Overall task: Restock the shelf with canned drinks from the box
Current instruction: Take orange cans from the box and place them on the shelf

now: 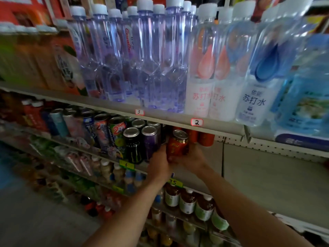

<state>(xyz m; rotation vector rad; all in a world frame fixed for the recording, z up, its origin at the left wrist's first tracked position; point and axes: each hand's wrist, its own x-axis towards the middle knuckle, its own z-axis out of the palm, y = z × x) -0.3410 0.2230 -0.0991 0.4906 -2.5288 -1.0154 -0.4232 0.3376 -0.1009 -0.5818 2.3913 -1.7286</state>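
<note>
A red drink can (178, 144) with a silver top stands at the front of the middle shelf (258, 177). My left hand (159, 164) wraps its left side and my right hand (192, 157) cups its right side and base. Both hands grip this one can. Behind it, more red cans (204, 139) stand in a row under the upper shelf edge. To its left stand a purple can (151, 139) and a black can (133, 145). The box is out of view.
The upper shelf (160, 116) carries tall clear water bottles and soda-water bottles close above the cans. Right of the red cans lies bare grey shelf with a pegboard back. Lower shelves hold tea bottles (187, 202). Price tags line the shelf edges.
</note>
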